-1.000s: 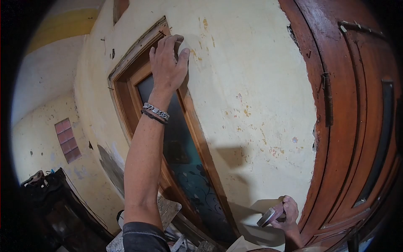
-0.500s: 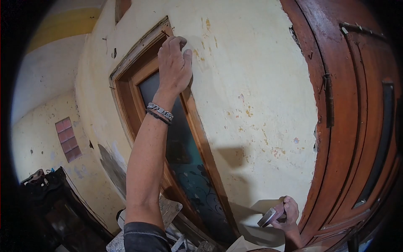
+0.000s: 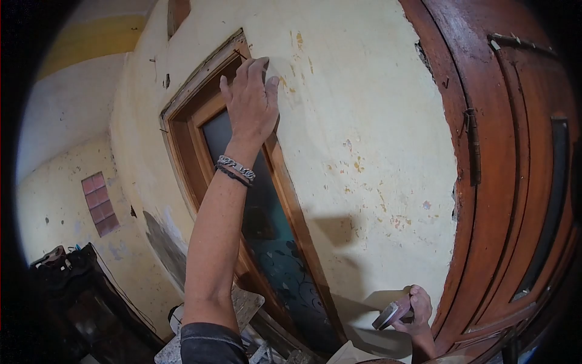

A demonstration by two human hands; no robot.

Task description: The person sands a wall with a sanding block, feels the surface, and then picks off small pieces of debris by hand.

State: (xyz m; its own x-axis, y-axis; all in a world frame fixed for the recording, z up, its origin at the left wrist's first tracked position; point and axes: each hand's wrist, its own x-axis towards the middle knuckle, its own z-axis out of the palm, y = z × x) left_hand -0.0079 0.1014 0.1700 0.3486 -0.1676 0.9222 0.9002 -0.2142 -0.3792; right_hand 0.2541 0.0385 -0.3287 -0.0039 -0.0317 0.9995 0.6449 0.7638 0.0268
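- The right hand (image 3: pixel 416 312), low at the bottom edge, is clamped around a small flat sanding block with a pale abrasive face (image 3: pixel 388 315), held away from the surface and just beside the reddish-brown wooden door frame (image 3: pixel 479 200).
- The left hand (image 3: pixel 250 103), with a silver chain bracelet and dark band (image 3: pixel 235 168) at the wrist, is raised with fingers spread and flat, holding nothing; the fingertips (image 3: pixel 262 62) press on the cream-yellow plastered wall (image 3: pixel 364 121) right beside the top corner of the brown wooden window frame (image 3: pixel 200 103).
- Judged from this, the hand is feeling the plaster for roughness. Doing that well means sliding flat fingertips lightly along the edge by the frame and over the chipped orange spots (image 3: pixel 357 164), keeping the block ready in the other hand and clear of the frosted dark glass pane with a floral pattern (image 3: pixel 273 255).
- Farther left, a block of pink glass bricks (image 3: pixel 98 203) sits in the side wall, above dark cluttered furniture (image 3: pixel 73 285).
- Hard to tell: the block's abrasive face is seen nearly edge-on, so its grit is unclear; the right wrist is cut off by the picture's edge; things below the left elbow are too crowded to name; the lens bends every straight line.
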